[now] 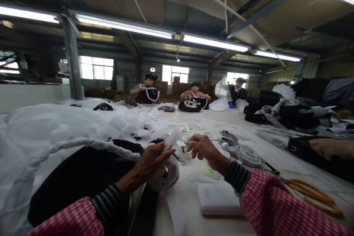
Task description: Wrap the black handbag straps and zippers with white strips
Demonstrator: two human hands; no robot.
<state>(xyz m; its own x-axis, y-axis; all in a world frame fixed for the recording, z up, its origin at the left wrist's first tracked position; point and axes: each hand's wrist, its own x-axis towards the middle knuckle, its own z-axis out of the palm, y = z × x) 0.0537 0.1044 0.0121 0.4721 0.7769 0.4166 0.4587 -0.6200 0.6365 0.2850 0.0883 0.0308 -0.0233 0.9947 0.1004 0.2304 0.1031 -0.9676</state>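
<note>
My left hand point(153, 162) is closed on a white wrapping strip point(173, 138), whose end sticks up past the fingers. Just under that hand sits a coiled strap wrapped in white point(168, 177). Facing it, my right hand point(203, 149) has its fingers bent in a loose pinch close to the strip; what lies between the fingertips is too small to make out. A metal clip point(180, 159) shows between the hands. To the left lies a black bag point(80, 180), its handle point(107, 145) wound in white, partly behind my left forearm.
Orange-handled scissors point(315, 193) and a white box point(218, 199) flank my right forearm. Coiled grey straps point(247, 155) lie beyond. White sheeting point(69, 121) heaps up on the left. Another person's hand point(332, 148) rests on a black bag at right; several people work across the table.
</note>
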